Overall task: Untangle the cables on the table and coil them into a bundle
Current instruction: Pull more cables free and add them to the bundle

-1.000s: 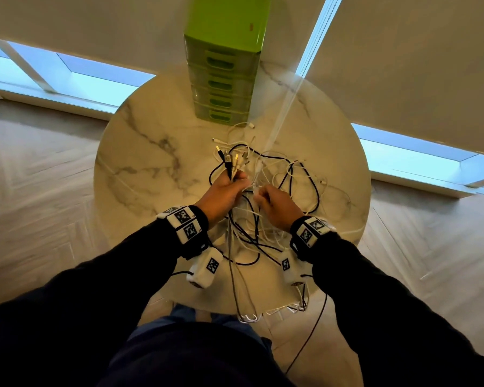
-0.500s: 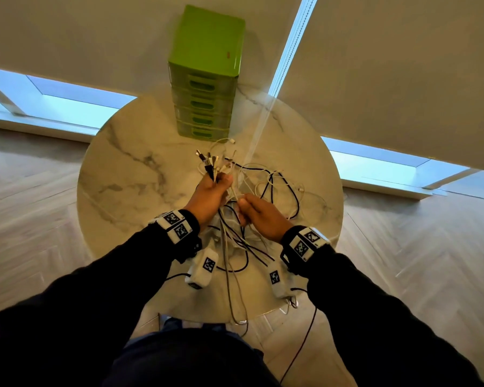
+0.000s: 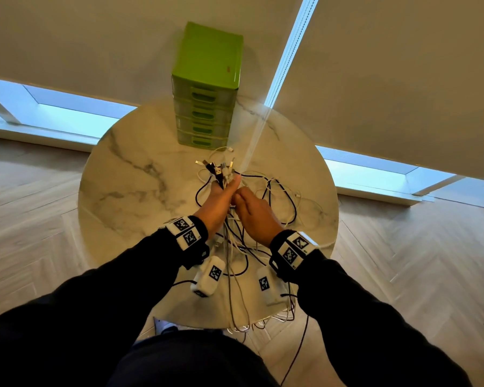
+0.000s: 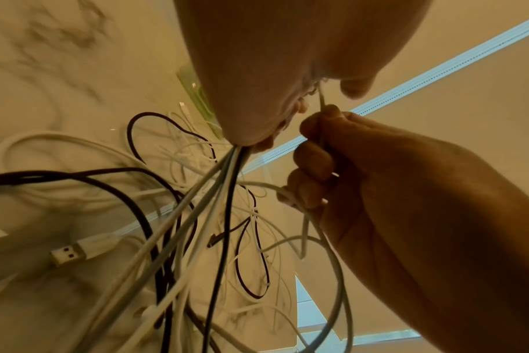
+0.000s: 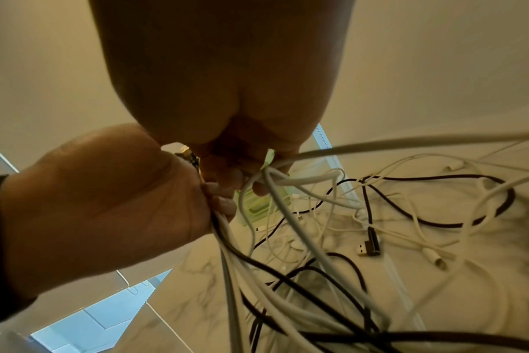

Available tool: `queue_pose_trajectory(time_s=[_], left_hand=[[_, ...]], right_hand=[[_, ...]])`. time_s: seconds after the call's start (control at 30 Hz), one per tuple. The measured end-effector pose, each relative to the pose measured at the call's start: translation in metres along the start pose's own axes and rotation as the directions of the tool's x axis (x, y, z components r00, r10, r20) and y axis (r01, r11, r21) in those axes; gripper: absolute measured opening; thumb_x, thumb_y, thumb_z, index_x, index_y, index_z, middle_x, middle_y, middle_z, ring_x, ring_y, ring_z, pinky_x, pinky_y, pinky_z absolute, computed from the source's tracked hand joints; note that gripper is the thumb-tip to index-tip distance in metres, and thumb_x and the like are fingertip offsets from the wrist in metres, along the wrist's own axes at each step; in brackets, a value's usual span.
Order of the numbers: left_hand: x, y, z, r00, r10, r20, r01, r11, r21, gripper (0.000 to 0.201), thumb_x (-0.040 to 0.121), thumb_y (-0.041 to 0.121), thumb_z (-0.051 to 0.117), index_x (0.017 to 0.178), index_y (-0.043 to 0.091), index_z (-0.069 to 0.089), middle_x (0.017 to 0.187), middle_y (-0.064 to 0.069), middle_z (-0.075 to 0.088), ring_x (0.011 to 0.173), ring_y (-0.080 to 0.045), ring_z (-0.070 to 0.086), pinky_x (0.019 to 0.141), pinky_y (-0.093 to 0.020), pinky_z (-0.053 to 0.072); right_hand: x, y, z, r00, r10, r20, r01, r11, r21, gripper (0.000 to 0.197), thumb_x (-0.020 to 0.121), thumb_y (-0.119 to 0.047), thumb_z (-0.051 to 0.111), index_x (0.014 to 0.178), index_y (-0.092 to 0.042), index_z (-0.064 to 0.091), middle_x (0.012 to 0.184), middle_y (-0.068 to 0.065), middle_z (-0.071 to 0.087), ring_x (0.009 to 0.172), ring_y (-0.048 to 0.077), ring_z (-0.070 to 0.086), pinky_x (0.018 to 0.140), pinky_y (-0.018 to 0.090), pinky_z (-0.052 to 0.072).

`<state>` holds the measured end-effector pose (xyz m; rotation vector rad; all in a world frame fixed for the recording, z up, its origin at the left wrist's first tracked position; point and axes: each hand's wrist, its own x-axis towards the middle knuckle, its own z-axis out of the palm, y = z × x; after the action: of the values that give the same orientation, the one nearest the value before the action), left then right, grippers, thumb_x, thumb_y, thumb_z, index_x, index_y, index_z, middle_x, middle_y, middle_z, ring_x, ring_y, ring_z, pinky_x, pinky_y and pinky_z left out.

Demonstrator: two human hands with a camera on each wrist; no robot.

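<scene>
Head view, left hand gripping cables with plug ends fanned above the fist, over round marble table, right hand just beside, left wrist view, right-hand fingers curled round a thin white cable, right wrist view, loose loops on the marble

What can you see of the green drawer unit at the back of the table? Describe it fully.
The drawer unit is a small upright box that looks like glossy lime-green plastic, with a flat top bearing a small reddish mark. Its front shows four stacked drawers, paler and see-through, each with a slot handle. All look closed. It stands on the far part of the round marble table, in front of the blind. Neither hand touches it; a white cable end lies just before its base.
</scene>
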<state>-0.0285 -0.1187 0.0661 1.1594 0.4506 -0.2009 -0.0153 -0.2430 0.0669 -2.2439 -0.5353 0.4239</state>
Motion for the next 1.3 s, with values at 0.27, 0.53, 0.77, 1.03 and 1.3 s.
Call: queue_pose_trajectory(time_s=[0.27,0.53,0.77,1.03,1.3], left_hand=[[0.01,-0.004,-0.014,0.997,0.06,-0.049,-0.054,0.993,0.105,0.039,0.105,0.05,0.035,0.134,0.03,0.051,0.09,0.005,0.055,0.076,-0.011,0.054,0.072,-0.03,0.048],[0.031,0.028,-0.036,0.992,0.074,-0.107,-0.09,0.984,-0.151,0.031,0.108,0.043,0.031,0.132,0.034,0.047,0.068,0.006,0.034,0.059,-0.006,0.035,0.055,-0.022,0.027],[0.026,0.037,-0.04,0.989,0.143,-0.021,-0.145,0.976,-0.164,0.039,0.107,0.043,0.033,0.144,0.031,0.039,0.062,0.01,0.028,0.051,-0.006,0.03,0.055,-0.025,0.037],[0.014,0.019,-0.024,0.99,0.138,0.041,-0.144,0.953,0.266,0.035,0.105,0.046,0.042,0.093,0.017,0.057,0.06,0.008,0.037,0.055,-0.011,0.032,0.056,-0.031,0.025],[0.019,0.015,-0.028,0.99,0.039,-0.134,-0.019,0.989,0.145,0.048,0.102,0.051,0.046,0.094,0.01,0.07,0.07,-0.004,0.048,0.059,-0.014,0.035,0.056,-0.03,0.03]], right_hand=[[-0.003,0.002,0.007,0.998,0.003,0.07,-0.003,1.0,0.001,0.025,0.108,-0.033,0.033,0.094,-0.021,0.051,0.073,-0.013,0.054,0.064,-0.003,0.051,0.062,0.015,0.038],[-0.03,0.061,-0.002,0.96,0.108,0.257,-0.081,0.99,-0.112,0.028,0.105,-0.049,0.031,0.083,-0.036,0.042,0.074,-0.008,0.052,0.068,0.015,0.05,0.076,0.043,0.047],[-0.008,0.06,-0.032,0.939,0.303,0.164,-0.2,0.867,-0.457,0.032,0.107,-0.042,0.024,0.105,-0.021,0.048,0.092,0.006,0.068,0.092,0.033,0.064,0.094,0.042,0.037],[0.031,-0.009,-0.013,0.987,0.051,-0.15,-0.071,0.988,-0.136,0.02,0.105,-0.042,0.034,0.095,-0.027,0.041,0.069,-0.001,0.058,0.065,0.031,0.057,0.068,0.047,0.048],[0.025,-0.018,0.003,0.995,-0.097,-0.011,0.086,0.928,-0.363,0.025,0.11,-0.031,0.023,0.124,-0.019,0.04,0.064,-0.009,0.056,0.061,0.011,0.053,0.1,0.042,0.032]])
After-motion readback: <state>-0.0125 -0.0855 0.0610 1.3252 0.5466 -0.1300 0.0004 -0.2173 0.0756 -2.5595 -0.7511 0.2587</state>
